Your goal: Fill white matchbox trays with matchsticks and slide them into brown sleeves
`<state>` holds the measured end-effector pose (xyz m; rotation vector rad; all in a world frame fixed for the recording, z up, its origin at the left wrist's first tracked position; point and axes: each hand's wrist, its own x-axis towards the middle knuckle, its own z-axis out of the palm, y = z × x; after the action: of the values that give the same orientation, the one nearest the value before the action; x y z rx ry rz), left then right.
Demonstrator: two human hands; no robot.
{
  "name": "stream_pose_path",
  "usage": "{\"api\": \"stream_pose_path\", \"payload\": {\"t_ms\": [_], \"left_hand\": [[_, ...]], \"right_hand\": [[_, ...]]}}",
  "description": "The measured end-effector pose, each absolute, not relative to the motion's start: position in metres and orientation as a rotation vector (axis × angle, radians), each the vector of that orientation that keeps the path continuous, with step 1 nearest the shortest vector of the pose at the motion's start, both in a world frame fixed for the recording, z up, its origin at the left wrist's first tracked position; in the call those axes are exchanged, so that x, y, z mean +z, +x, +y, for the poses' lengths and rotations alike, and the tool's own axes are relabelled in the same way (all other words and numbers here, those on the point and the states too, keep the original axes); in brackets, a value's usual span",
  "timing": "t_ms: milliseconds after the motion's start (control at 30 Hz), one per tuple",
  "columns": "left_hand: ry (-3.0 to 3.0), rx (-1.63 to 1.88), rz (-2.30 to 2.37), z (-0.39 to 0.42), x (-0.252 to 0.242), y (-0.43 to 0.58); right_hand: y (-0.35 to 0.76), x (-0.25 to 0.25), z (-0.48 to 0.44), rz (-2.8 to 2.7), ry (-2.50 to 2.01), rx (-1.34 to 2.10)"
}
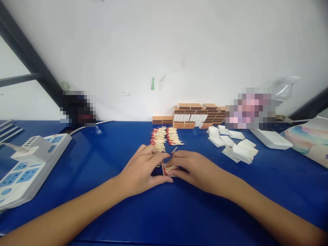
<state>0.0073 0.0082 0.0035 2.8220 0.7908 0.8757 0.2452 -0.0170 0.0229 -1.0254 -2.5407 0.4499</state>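
My left hand (143, 167) and my right hand (194, 169) meet at the middle of the blue table (107, 191). Between their fingertips lies a small matchbox tray (169, 169) with a bundle of red-tipped matches in it. Both hands pinch around the tray and matches, fingers curled together. Just behind the hands lie two loose piles of matches (165, 137), with one stray match beside them.
Stacked brown matchboxes (198, 116) stand along the white wall. Several white inner trays (234, 145) lie scattered at the right. A white power strip (25, 164) with a plugged adapter sits at the left. A flat white box and a coloured sheet lie far right.
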Motion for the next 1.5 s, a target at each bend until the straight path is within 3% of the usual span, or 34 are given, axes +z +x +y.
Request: {"api": "stream_pose_path", "payload": {"t_ms": [333, 567, 867, 1500], "left_hand": [[2.844, 0.863, 0.785, 0.006, 0.004, 0.008], [2.845, 0.857, 0.808, 0.006, 0.005, 0.007], [2.844, 0.878, 0.791, 0.006, 0.007, 0.008], [2.835, 0.868, 0.796, 0.006, 0.006, 0.009]], "right_hand": [[0.253, 0.033, -0.021, -2.514, -1.103, 0.609], [0.254, 0.031, -0.018, -2.501, -1.155, 0.540], [0.254, 0.042, -0.022, -2.434, -1.261, 0.787], [0.252, 0.040, -0.019, -2.377, -1.257, 0.807]]}}
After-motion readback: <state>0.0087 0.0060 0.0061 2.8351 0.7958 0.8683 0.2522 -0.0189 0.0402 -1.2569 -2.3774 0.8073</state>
